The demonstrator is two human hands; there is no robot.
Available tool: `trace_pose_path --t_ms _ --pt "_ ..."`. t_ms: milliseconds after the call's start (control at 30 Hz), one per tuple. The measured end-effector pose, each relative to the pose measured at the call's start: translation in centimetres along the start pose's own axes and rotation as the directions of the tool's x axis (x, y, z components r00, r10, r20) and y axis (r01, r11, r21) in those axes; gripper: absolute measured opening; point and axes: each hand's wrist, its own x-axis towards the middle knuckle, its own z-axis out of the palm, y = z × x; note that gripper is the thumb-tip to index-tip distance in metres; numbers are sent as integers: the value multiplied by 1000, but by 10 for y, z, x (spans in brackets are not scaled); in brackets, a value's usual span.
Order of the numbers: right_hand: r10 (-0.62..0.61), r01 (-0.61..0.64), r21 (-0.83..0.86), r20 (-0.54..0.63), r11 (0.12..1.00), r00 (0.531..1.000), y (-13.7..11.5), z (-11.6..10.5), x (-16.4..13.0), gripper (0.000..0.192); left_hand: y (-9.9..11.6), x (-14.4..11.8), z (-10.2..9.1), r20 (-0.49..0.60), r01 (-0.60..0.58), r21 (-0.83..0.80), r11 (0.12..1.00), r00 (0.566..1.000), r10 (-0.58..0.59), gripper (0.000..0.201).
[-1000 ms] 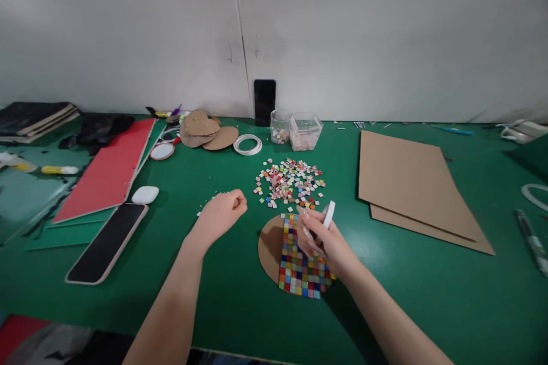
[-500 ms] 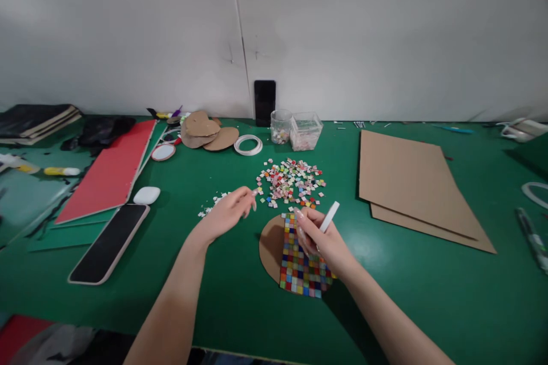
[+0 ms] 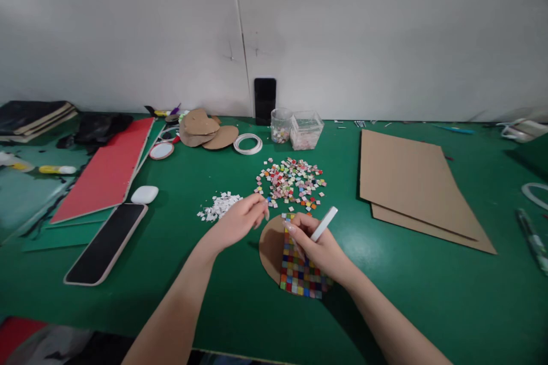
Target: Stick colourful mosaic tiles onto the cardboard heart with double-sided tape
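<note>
My left hand (image 3: 240,219) has come across from the white scraps (image 3: 219,206) to the cardboard disc (image 3: 270,246), fingertips pinched though I can't tell on what, while my right hand (image 3: 314,245) grips a white stick (image 3: 324,223) over the disc's coloured tiles (image 3: 299,274).

Hidden under the right hand (image 3: 317,245): the upper part of the tiled grid (image 3: 302,276) and part of the cardboard disc (image 3: 269,248) beneath it. Too small to tell: whatever sits between the left hand's (image 3: 240,219) fingertips, and the contents of the two clear containers (image 3: 295,128). Cut off by the right edge: a white ring (image 3: 535,195) and a dark pen-like tool (image 3: 533,239).
</note>
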Motion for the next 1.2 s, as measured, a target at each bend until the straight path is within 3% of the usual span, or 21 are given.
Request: trace_pose_path --t_ms 167,267,667,800,900,1033,1200 --pt "7 -7 -19 -9 1000 1000 -1 0 0 31 -21 -5 -32 -213 190 164 968 965 -153 28" --pt "13 -13 -8 -4 1000 1000 0 1 -1 31 -31 -8 -45 -241 290 218 932 941 -237 26" --pt "6 -6 32 -11 999 1000 2 1 0 30 -29 -12 -55 -302 291 91 952 920 -252 28" --pt "3 -3 34 -18 999 1000 3 1 0 31 -19 -9 -43 -213 186 7 982 960 -181 34" --pt "-1 1 -4 -1 1000 1000 2 1 -1 30 -6 -6 -19 -8 10 -17 1000 1000 -10 35" --pt "-68 71 -66 47 995 997 0 0 0 27 7 -3 11 229 -149 13 989 963 142 33" --pt "-85 92 -81 88 992 992 -2 -3 1 20 11 -1 21 258 -193 -4 981 948 188 33"
